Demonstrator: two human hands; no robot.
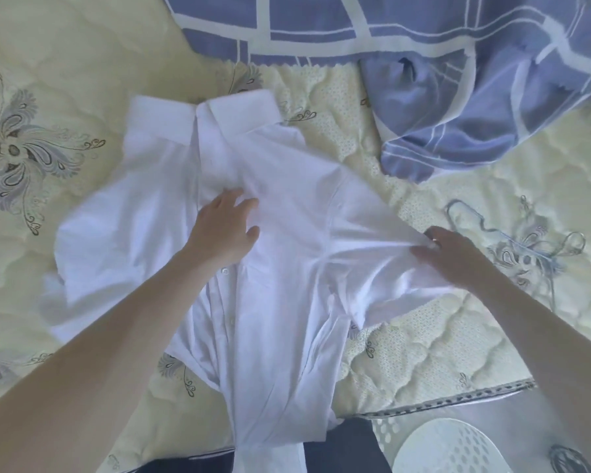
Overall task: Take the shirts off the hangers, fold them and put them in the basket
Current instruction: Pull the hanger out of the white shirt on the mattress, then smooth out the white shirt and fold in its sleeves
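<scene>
Your left hand [224, 230] presses spread and flat on the white shirt [280, 302], which lies face up on the bed [423, 353]. Your right hand [447, 254] pinches its sleeve. Tug too hard and the front may bunch, or the cloth may snag the hanger [481, 227] just beside it.

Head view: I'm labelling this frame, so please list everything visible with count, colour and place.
shirt: one, white, spread on the mattress, centre.
mattress: one, cream quilted with grey flower print, under everything.
sheet: one, blue with white checks, crumpled, top right.
hanger: one, thin wire, on the mattress right of the shirt.
basket: one, white, perforated, bottom right.
left hand: one, flat on the shirt's front.
right hand: one, pinches shirt fabric on the hanger's side.
</scene>
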